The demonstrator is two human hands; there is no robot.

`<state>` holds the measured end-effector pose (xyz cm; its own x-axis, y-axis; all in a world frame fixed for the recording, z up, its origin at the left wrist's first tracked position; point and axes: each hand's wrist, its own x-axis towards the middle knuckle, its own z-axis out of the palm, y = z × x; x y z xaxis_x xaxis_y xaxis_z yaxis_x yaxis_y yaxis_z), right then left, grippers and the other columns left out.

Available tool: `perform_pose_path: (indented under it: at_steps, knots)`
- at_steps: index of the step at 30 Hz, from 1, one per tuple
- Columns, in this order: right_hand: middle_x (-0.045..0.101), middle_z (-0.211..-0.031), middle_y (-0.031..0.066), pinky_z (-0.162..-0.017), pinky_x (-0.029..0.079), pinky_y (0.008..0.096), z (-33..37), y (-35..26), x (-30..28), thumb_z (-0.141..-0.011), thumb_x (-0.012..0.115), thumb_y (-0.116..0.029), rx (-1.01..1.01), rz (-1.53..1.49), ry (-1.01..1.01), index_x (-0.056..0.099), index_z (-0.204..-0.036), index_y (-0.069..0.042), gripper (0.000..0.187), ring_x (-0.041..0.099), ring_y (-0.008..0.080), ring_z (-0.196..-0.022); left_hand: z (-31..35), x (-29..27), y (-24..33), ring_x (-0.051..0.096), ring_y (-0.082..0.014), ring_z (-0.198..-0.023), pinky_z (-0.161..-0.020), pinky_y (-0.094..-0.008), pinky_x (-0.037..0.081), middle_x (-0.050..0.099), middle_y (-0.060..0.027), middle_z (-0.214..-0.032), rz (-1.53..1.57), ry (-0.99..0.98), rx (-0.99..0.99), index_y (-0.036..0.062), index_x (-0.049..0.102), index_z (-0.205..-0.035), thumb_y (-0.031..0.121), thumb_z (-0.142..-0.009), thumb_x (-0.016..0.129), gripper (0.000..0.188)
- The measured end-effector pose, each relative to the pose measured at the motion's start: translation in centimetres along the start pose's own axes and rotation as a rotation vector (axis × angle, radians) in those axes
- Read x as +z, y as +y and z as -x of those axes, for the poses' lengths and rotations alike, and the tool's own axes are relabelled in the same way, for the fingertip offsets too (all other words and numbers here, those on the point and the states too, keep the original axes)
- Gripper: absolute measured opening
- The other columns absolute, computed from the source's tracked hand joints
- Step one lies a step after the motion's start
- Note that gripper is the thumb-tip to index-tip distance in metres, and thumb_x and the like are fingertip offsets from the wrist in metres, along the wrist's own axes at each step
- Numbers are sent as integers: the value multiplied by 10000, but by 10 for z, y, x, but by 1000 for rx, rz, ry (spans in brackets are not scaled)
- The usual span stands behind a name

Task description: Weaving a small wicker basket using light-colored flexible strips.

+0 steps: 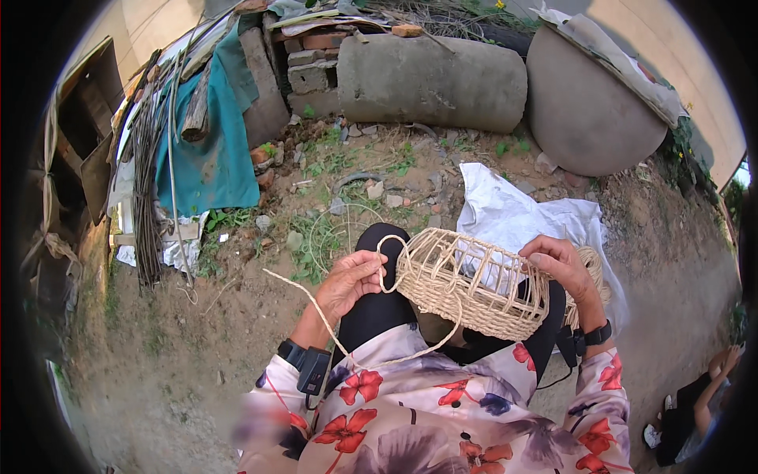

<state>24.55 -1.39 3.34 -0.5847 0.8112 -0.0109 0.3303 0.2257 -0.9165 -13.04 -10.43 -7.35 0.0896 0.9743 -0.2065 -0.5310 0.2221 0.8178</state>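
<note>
Nearest: flowered shirt (347, 430); loose cord (410, 358) hangs in slack curve across it. Left hand (351, 280): thumb and fingers pinch cord loop beside basket (482, 308). Basket lies over lap, between two hands, dense weave low, open ribs above. Right hand (559, 265): fingers curl onto ribs at basket's right end, grasping it. Behind right wrist, coil (592, 276); farther, white sack (545, 221), then concrete cylinder (430, 83).

Risks, I judge: slack cord could tangle around left wrist; hard pull could bend thin ribs; weak right grip could let basket roll.
</note>
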Motion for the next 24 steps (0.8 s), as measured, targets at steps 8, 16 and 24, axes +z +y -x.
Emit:
perform_pose_path:
  at_steps: [8, 16, 24]
  knots:
    - [648, -818, 9, -697, 463, 244, 7, -5, 4, -865, 606, -246, -6, -11, 8, 658, -967, 5, 276, 574, 74, -744, -17, 17, -16, 612, -79, -638, -567, -216, 540, 648, -30, -800, -299, 108, 22, 49, 604, -872, 142, -875, 677, 118]
    - [658, -820, 22, -697, 466, 259, 11, -3, 5, -837, 606, -227, -49, 19, 17, 660, -965, 3, 269, 577, 85, -736, -17, 22, -15, 543, -42, -534, -504, -195, 503, 575, 32, -679, -237, 132, -99, 81, 614, -884, 156, -853, 703, 120]
    - [667, -764, 88, -650, 474, 288, 8, -22, 19, -811, 625, -258, -137, 247, 18, 653, -965, 3, 305, 602, 146, -684, -52, 19, -38, 613, -141, -582, -562, -298, 508, 646, -50, -666, -1015, 309, 58, 30, 672, -821, 235, -863, 639, 212]
